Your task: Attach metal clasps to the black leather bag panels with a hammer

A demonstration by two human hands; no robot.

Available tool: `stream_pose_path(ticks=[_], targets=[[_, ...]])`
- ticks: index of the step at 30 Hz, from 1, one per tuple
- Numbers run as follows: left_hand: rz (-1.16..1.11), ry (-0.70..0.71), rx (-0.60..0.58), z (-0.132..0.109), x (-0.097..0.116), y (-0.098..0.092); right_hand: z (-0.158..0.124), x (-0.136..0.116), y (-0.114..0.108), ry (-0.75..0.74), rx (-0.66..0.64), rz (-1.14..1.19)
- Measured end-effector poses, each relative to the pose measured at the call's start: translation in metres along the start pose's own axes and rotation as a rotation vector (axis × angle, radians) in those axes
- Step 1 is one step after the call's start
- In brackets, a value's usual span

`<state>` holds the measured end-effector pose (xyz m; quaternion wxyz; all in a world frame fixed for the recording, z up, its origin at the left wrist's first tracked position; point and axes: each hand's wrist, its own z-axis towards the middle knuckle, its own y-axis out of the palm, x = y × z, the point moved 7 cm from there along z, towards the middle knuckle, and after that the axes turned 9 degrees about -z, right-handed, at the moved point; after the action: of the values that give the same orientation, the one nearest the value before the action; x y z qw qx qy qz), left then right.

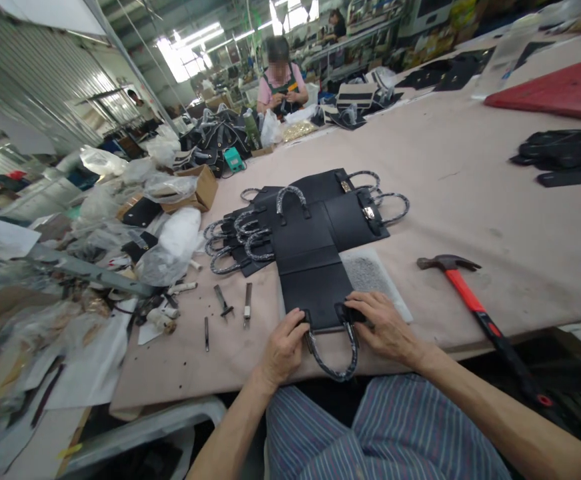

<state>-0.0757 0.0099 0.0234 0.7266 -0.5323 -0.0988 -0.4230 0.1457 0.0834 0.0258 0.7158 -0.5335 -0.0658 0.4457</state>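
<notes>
In front of me lies a flat black bag panel [313, 293], its near end at the table's front edge. A curved handle [337, 372] wrapped in clear plastic hangs from two tabs at that end. My left hand [285, 343] is closed at the left tab, its thumb and fingers pinching the panel's edge there. At the right tab, my right hand [383, 327] has its fingers bent over the panel's corner and gripping it. The undersides of both grips are hidden. Beneath the panel, a pale slab [370, 277] shows on the right.
More black bag pieces [355, 223] with wrapped handles lie behind. A red-and-black hammer [470, 303] rests at right, its handle past the edge. Small metal punches [247, 303] lie at left, near plastic-wrapped clutter [170, 247]. A person [283, 83] works across the table [450, 173].
</notes>
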Motion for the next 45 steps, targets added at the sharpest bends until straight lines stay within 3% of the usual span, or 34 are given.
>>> stream_pose_path(ticks=[3,6,10,13,16,19,21,23,26,34,37,40,42,45], targets=[[-0.050,-0.026,0.074,0.000,0.006,0.004,-0.008,0.005,0.001,0.001,0.054,0.012],[-0.103,-0.052,0.072,-0.001,0.007,0.004,-0.014,0.015,0.009,-0.008,0.082,-0.009],[-0.099,-0.121,0.120,-0.006,-0.005,-0.017,-0.016,0.024,0.018,-0.028,0.088,-0.028],[0.059,-0.325,0.284,-0.017,-0.033,-0.061,-0.016,0.025,0.018,-0.031,0.085,-0.029],[0.347,-0.748,0.381,-0.041,-0.077,-0.120,-0.016,0.022,0.016,-0.045,0.088,-0.026],[0.551,-1.128,0.298,-0.073,-0.112,-0.173,-0.015,0.021,0.016,-0.046,0.088,-0.017],[0.582,-1.245,0.241,-0.089,-0.126,-0.196,-0.015,0.022,0.018,-0.041,0.083,-0.002],[0.585,-1.289,0.202,-0.095,-0.135,-0.208,-0.014,0.022,0.018,-0.044,0.086,0.003],[0.589,-1.287,0.159,-0.084,-0.144,-0.207,-0.015,0.023,0.020,-0.040,0.071,-0.019],[0.476,-1.347,-0.019,-0.018,-0.174,-0.172,-0.013,0.017,0.015,-0.029,0.020,-0.057],[0.537,-1.326,-0.020,-0.008,-0.164,-0.169,-0.011,0.015,0.013,-0.004,0.020,-0.039],[0.602,-1.185,0.001,0.003,-0.142,-0.159,-0.010,0.011,0.011,0.009,0.012,-0.020],[0.531,-1.137,-0.089,0.005,-0.135,-0.140,-0.008,0.010,0.009,0.020,0.003,-0.012],[0.411,-1.180,-0.227,0.004,-0.135,-0.113,-0.006,0.008,0.008,0.030,-0.007,-0.006]])
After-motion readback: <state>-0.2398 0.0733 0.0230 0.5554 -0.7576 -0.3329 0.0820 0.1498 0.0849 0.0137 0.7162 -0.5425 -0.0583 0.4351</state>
